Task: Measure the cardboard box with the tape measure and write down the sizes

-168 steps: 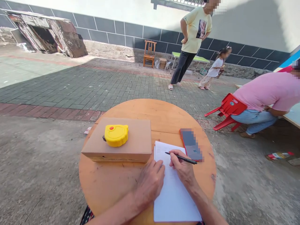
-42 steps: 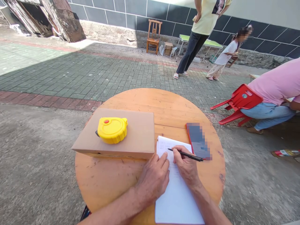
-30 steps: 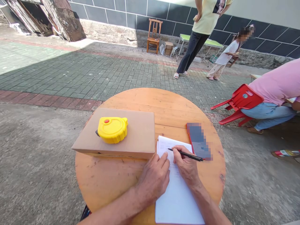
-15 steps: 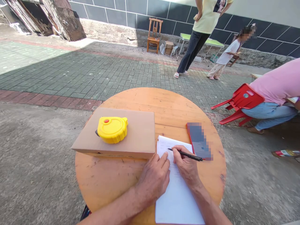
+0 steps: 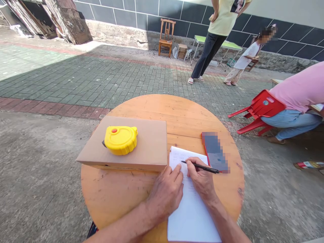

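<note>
Handwriting on notepad [image 5: 188, 206], illegible

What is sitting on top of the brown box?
A yellow tape measure sits on the flat cardboard box. The box lies on the round wooden table. Whatever is inside the box is hidden.

Yellow round plastic tape measure [image 5: 120, 140] with a red button, plain brown flat cardboard box [image 5: 149, 148], black slim pen [image 5: 199, 166], white paper sheet [image 5: 189, 216], orange-toned round wooden surface [image 5: 162, 114].

The right hand [image 5: 201, 179] grips a pen [image 5: 199, 166] over the paper [image 5: 189, 216]. The left hand [image 5: 165, 194] presses the paper's left edge, just below the box [image 5: 149, 145].
</note>
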{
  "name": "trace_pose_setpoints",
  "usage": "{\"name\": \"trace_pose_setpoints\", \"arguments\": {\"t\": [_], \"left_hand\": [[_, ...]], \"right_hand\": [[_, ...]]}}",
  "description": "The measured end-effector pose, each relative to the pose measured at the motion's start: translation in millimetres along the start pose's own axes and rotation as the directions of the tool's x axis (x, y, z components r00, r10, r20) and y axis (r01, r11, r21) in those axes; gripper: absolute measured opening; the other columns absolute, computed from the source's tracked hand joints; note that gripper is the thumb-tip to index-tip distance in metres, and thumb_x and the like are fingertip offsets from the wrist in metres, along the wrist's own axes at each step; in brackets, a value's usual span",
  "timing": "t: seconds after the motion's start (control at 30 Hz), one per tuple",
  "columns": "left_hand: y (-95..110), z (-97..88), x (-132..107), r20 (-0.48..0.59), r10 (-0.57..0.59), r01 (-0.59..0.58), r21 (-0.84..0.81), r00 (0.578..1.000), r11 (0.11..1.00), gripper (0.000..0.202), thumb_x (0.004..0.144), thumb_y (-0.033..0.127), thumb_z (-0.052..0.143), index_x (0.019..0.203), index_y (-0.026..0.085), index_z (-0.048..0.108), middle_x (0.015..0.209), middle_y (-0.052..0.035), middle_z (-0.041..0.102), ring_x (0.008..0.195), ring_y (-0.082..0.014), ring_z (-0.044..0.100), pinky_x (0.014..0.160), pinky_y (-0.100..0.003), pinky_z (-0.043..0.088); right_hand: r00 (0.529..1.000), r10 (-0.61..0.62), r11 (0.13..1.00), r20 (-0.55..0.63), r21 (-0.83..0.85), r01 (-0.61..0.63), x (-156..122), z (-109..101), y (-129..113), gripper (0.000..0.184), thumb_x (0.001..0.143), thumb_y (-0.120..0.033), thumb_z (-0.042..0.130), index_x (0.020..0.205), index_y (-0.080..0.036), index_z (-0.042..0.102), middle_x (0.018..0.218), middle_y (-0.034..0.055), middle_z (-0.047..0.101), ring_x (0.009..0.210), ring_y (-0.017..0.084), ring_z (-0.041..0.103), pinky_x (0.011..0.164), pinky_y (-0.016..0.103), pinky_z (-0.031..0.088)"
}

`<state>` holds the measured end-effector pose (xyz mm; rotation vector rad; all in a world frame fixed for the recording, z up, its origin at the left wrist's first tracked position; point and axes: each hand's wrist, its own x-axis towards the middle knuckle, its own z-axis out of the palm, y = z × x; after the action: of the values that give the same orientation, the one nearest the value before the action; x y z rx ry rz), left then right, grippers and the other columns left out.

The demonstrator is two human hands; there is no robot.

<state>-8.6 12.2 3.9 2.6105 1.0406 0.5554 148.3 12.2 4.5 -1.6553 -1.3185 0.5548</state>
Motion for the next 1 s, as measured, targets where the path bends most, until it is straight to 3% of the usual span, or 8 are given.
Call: {"name": "trace_pose_setpoints", "arguments": {"t": [0.4, 1.0], "left_hand": [[0.4, -1.7, -0.1, 0.015, 0.004, -0.004, -0.005, 1.0, 1.0, 0.026, 0.087, 0.015, 0.048, 0.11, 0.014, 0.059, 0.134, -0.0095, 0.057, 0.094, -0.0259, 0.053, 0.085, -0.043, 0.051], [-0.2, -0.1, -0.5, 0.016, 0.0, 0.0, -0.011, 1.0, 1.0, 0.028, 0.086, 0.014, 0.048, 0.113, 0.014, 0.058, 0.136, -0.0091, 0.057, 0.096, -0.0265, 0.054, 0.084, -0.043, 0.052]], "right_hand": [[0.998, 0.018, 0.999, -0.055, 0.036, -0.016, -0.1, -0.9, -2.9, 0.017, 0.085, -0.029, 0.053, 0.076, -0.02, 0.063, 0.048, -0.0047, 0.052, 0.045, 0.014, 0.049, 0.048, 0.026, 0.043], [0.999, 0.013, 0.999, -0.039, 0.043, -0.012, 0.9, -0.3, -3.0, 0.016, 0.085, -0.03, 0.054, 0.076, -0.02, 0.063, 0.048, -0.005, 0.053, 0.045, 0.014, 0.05, 0.047, 0.026, 0.043]]}}
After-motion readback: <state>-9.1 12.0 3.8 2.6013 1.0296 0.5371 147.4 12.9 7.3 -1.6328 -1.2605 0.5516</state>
